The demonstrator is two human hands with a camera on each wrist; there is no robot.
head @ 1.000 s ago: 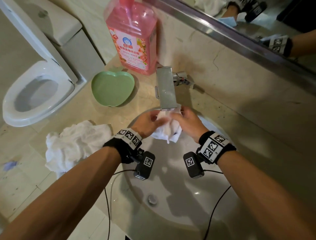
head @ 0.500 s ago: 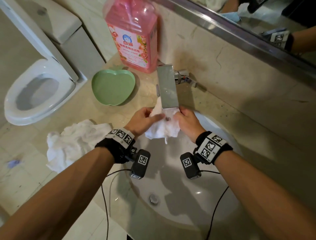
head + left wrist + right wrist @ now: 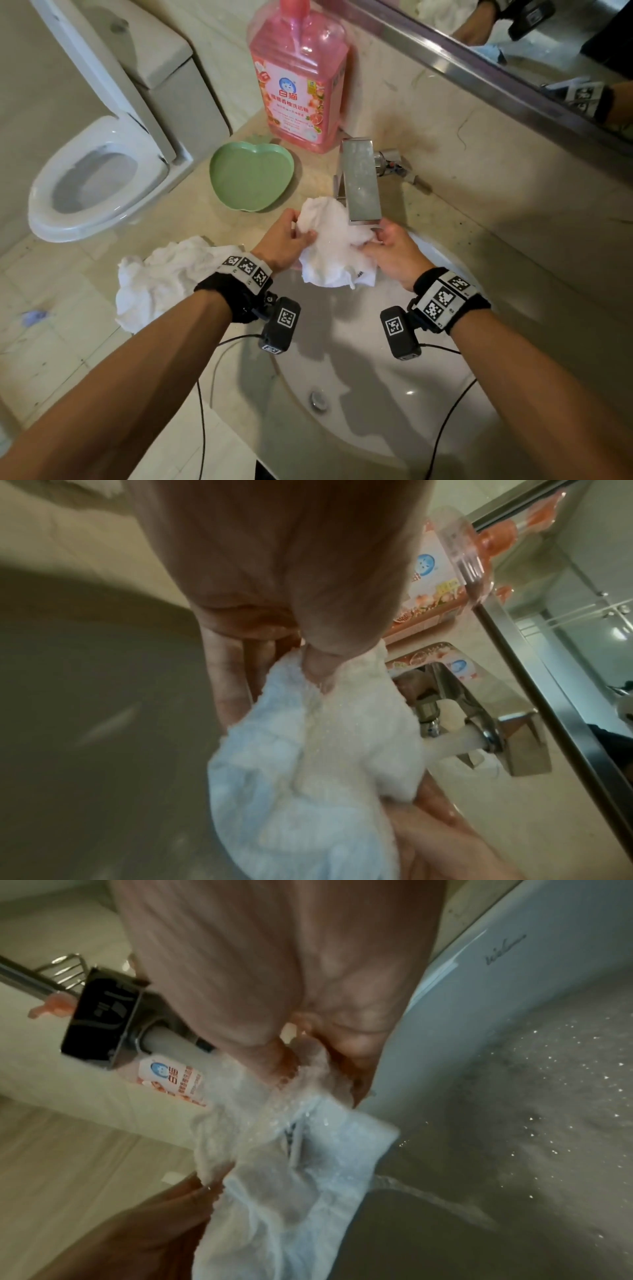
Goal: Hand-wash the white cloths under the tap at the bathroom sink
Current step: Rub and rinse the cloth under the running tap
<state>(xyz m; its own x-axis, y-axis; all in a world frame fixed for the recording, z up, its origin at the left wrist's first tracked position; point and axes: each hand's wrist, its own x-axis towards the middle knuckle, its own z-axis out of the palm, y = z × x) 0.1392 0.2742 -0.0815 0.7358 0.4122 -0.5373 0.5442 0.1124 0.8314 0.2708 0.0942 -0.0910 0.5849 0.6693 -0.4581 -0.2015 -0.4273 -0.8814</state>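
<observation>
A wet white cloth (image 3: 334,250) hangs bunched under the square metal tap (image 3: 361,181) over the sink basin (image 3: 376,428). My left hand (image 3: 291,236) pinches its left side between thumb and fingers (image 3: 318,666). My right hand (image 3: 383,246) grips its right side just below the spout. Water runs from the spout (image 3: 455,739) onto the cloth (image 3: 308,764) and over my right fingers (image 3: 308,1064). The cloth (image 3: 284,1164) is soaked and drips into the basin. A second crumpled white cloth (image 3: 161,277) lies on the counter left of the sink.
A large pink detergent bottle (image 3: 298,75) stands against the wall behind the tap. A green apple-shaped dish (image 3: 251,176) sits on the counter beside it. A toilet (image 3: 96,181) is at the left. A mirror (image 3: 534,44) runs along the wall at the right.
The cloth has been spread wider between my hands, and its upper part now rises beside the tap on the left. Both hands have moved a little apart.
</observation>
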